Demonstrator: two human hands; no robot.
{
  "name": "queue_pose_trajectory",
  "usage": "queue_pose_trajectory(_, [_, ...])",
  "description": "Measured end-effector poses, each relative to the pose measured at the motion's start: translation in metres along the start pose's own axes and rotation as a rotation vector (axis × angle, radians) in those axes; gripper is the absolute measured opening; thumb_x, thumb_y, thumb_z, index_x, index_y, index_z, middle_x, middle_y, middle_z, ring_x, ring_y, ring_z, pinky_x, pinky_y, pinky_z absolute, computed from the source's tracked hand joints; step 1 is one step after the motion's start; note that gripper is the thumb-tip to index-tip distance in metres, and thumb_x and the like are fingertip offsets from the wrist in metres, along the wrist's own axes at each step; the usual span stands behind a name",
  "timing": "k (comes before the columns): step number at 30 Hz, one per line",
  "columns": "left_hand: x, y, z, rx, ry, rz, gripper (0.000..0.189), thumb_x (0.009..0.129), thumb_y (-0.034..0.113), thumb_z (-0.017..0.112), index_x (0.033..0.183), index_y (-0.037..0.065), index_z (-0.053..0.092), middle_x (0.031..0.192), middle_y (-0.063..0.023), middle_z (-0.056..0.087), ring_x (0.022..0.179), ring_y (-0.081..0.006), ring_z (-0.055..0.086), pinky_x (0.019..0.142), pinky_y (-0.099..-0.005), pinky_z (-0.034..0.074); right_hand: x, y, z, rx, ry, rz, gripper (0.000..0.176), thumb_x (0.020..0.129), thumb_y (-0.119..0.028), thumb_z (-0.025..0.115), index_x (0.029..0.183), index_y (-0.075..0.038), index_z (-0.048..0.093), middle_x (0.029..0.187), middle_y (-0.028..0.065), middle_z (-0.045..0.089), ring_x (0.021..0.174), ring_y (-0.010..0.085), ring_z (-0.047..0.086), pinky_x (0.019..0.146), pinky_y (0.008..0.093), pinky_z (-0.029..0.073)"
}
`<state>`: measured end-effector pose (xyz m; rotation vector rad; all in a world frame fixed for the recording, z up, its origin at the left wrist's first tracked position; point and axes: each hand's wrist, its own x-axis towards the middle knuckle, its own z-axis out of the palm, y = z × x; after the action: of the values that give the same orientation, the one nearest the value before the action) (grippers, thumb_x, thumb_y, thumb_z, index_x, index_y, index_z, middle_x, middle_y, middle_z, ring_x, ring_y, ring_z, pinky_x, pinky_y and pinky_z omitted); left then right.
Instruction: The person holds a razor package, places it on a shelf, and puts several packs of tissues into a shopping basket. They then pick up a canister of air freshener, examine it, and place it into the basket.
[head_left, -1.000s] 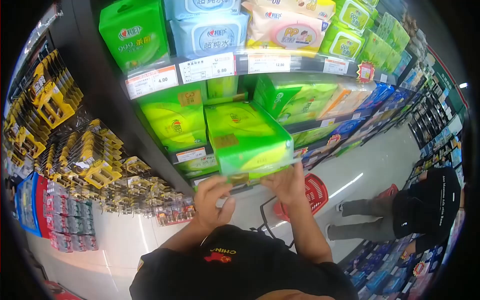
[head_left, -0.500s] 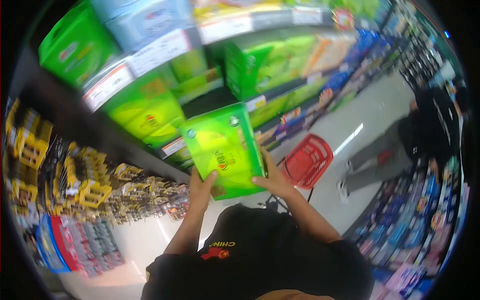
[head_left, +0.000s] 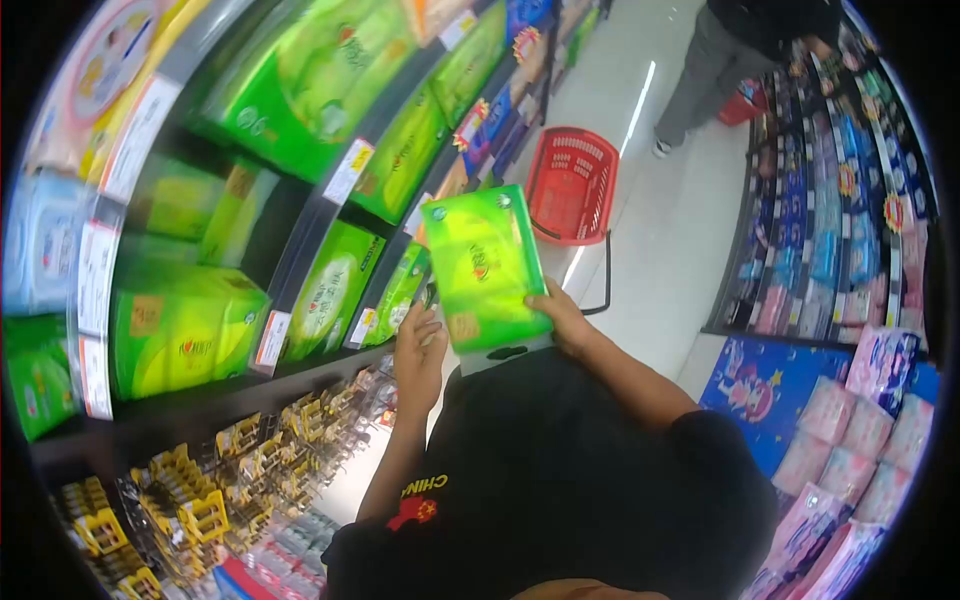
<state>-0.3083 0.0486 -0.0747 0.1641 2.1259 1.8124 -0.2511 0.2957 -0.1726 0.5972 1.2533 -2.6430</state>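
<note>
The right hand (head_left: pixel 562 318) grips the green tissue pack (head_left: pixel 485 265) by its edge; the left hand (head_left: pixel 420 348), loosely open, is beside; aisle floor (head_left: pixel 660 260) extends rightward.

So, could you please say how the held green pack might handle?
The green pack is probably light, as the right hand seems to hold it alone. It looks glossy, so may slip slightly. Its straight edges suggest it mostly holds shape.

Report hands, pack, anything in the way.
Right hand holding green pack. Left hand beside it, contact unclear. Red basket on floor beyond; nothing seen blocking the pack.
</note>
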Motion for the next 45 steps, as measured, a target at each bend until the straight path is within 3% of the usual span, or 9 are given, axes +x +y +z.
queue_pose_trajectory(6, [0.01, -0.049, 0.009, 0.242, -0.13, -0.127, 0.049, 0.092, 0.017, 0.062, 0.135, 0.0, 0.047, 0.119, -0.0175, 0.058, 0.101, -0.0213, 0.06, 0.086, -0.0335, 0.048, 0.002, 0.035, -0.089, 0.387, 0.232, 0.148, 0.048, 0.092, -0.027, 0.051, 0.133, -0.002, 0.048, 0.129, 0.0198, 0.055, 0.118, 0.0343, 0.055, 0.101, 0.0509, 0.043])
queue_pose_trajectory(16, [0.003, -0.095, 0.008, 0.516, -0.211, -0.217, 0.034, 0.091, 0.022, 0.063, 0.119, 0.003, 0.058, 0.107, -0.015, 0.064, 0.093, -0.0256, 0.064, 0.082, -0.0355, 0.051, 0.005, 0.04, -0.2, 0.253, 0.582, 0.309, 0.062, 0.085, -0.04, 0.059, 0.133, -0.002, 0.047, 0.126, 0.0175, 0.057, 0.115, 0.0337, 0.055, 0.092, 0.0578, 0.044])
queue_pose_trajectory(24, [0.015, -0.085, 0.031, 0.723, -0.282, -0.28, 0.038, 0.091, 0.026, 0.063, 0.122, 0.005, 0.058, 0.113, -0.0162, 0.062, 0.097, -0.0271, 0.064, 0.083, -0.0365, 0.051, 0.083, 0.015, -0.252, 0.295, 0.694, 0.333, 0.058, 0.082, -0.023, 0.067, 0.128, 0.005, 0.047, 0.108, 0.0176, 0.061, 0.091, 0.032, 0.065, 0.076, 0.0488, 0.055])
queue_pose_trajectory(34, [-0.008, -0.074, 0.042, 0.74, -0.172, -0.4, 0.048, 0.089, 0.031, 0.066, 0.128, 0.004, 0.054, 0.119, -0.0157, 0.062, 0.095, -0.0259, 0.066, 0.083, -0.036, 0.052, 0.187, -0.045, -0.307, 0.102, 0.89, 0.369, 0.06, 0.083, -0.052, 0.066, 0.125, -0.01, 0.055, 0.111, 0.0104, 0.061, 0.075, 0.0227, 0.062, 0.059, 0.0348, 0.049])
queue_pose_trajectory(39, [-0.015, -0.067, 0.057, 0.744, -0.09, -0.473, 0.049, 0.09, 0.031, 0.066, 0.126, 0.0, 0.055, 0.122, -0.0169, 0.06, 0.098, -0.027, 0.066, 0.084, -0.0356, 0.052, 0.19, 0.012, -0.319, -0.574, 0.477, 0.327, 0.053, 0.084, -0.052, 0.063, 0.116, -0.01, 0.061, 0.098, 0.0087, 0.064, 0.072, 0.0194, 0.061, 0.054, 0.0359, 0.048])
queue_pose_trajectory(42, [-0.007, -0.053, 0.061, 0.737, -0.011, -0.41, 0.049, 0.09, 0.034, 0.066, 0.125, 0.0, 0.057, 0.12, -0.0163, 0.062, 0.098, -0.0262, 0.066, 0.085, -0.0369, 0.052, 0.139, 0.045, -0.28, -1.54, 0.03, -0.005, 0.03, 0.092, -0.025, 0.05, 0.115, -0.013, 0.065, 0.115, 0.02, 0.063, 0.113, 0.0326, 0.059, 0.091, 0.0463, 0.048])
queue_pose_trajectory(43, [-0.005, -0.056, 0.058, 0.747, 0.046, -0.372, 0.048, 0.089, 0.034, 0.066, 0.123, 0.001, 0.058, 0.119, -0.0155, 0.063, 0.097, -0.026, 0.066, 0.083, -0.0373, 0.052, 0.159, 0.112, -0.315, -1.414, -0.143, 0.199, 0.037, 0.09, -0.037, 0.054, 0.118, -0.014, 0.063, 0.117, 0.0207, 0.063, 0.113, 0.0347, 0.058, 0.091, 0.0471, 0.048])
queue_pose_trajectory(44, [-0.002, -0.063, 0.051, 0.731, 0.102, -0.333, 0.048, 0.09, 0.035, 0.066, 0.122, 0.001, 0.058, 0.118, -0.0154, 0.063, 0.097, -0.0263, 0.066, 0.083, -0.0376, 0.052, 0.127, 0.116, -0.307, -1.649, -0.381, -0.206, 0.045, 0.095, -0.049, 0.042, 0.119, -0.017, 0.063, 0.113, 0.017, 0.063, 0.107, 0.0371, 0.06, 0.086, 0.0481, 0.048])
queue_pose_trajectory(45, [0.003, -0.067, 0.045, 0.714, 0.148, -0.291, 0.047, 0.09, 0.035, 0.066, 0.121, 0.001, 0.058, 0.117, -0.0153, 0.063, 0.096, -0.0267, 0.066, 0.083, -0.0379, 0.052, 0.119, 0.146, -0.302, -1.49, -0.233, 0.233, 0.044, 0.097, -0.046, 0.038, 0.118, -0.016, 0.063, 0.119, 0.0177, 0.061, 0.11, 0.0378, 0.059, 0.091, 0.0474, 0.046])
